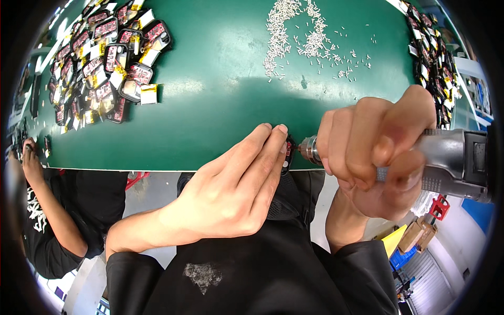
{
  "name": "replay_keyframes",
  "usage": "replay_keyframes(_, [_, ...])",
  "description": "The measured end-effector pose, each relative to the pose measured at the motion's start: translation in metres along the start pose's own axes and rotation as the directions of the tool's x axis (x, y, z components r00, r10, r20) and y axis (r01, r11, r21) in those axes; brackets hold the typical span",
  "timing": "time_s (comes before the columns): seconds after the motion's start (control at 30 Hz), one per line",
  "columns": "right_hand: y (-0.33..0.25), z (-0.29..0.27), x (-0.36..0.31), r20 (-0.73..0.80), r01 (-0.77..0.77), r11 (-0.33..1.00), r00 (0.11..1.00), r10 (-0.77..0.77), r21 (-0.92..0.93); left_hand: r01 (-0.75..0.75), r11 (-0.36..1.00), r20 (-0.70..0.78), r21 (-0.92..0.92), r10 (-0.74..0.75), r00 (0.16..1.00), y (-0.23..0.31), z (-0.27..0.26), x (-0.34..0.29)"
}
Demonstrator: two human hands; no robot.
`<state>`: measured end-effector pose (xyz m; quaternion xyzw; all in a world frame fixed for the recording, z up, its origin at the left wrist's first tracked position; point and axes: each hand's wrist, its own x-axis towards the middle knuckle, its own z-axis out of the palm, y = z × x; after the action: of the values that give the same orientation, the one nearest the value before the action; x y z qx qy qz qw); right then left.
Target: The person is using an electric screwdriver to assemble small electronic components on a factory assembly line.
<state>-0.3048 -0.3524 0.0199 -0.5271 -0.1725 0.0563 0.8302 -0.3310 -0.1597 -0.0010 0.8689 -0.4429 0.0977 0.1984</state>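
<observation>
One power driver [446, 163], axis crosswise, chuck [311, 150] leftward, right grip [375, 152] tight around it

No lettering or number can be read, whether on the power driver [445, 157], yellow-taped white battery pouches [149, 94] or red circuit boards [105, 28]

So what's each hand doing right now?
Left hand: extended over a small dark device; grip hidden.
Right hand: closed around a power screwdriver.
</observation>
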Motion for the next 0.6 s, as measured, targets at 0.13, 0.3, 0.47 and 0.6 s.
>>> replay_keyframes(0.13, [-0.001, 0.015, 0.016, 0.055, 0.091, 0.996, 0.994, -0.09, -0.018, -0.018, 0.998, 0.083, 0.052, 0.014, 0.996, 0.008, -0.016, 0.004])
replay_keyframes(0.3, [0.006, 0.007, 0.012, 0.025, 0.026, 0.966, 0.999, -0.034, 0.257, -0.004, 0.998, 0.026, 0.059, 0.003, 1.0, 0.011, -0.004, -0.006])
replay_keyframes(0.47, [-0.012, -0.011, 0.002, -0.078, 0.344, 0.821, 0.934, -0.348, 0.455, 0.236, 0.972, -0.103, 0.003, -0.235, 0.967, -0.003, -0.052, -0.013])
replay_keyframes(0.6, [-0.016, -0.032, -0.02, -0.197, 0.429, 0.808, 0.903, -0.382, 0.403, 0.547, 0.787, -0.357, 0.286, -0.443, 0.823, -0.076, -0.1, -0.03])
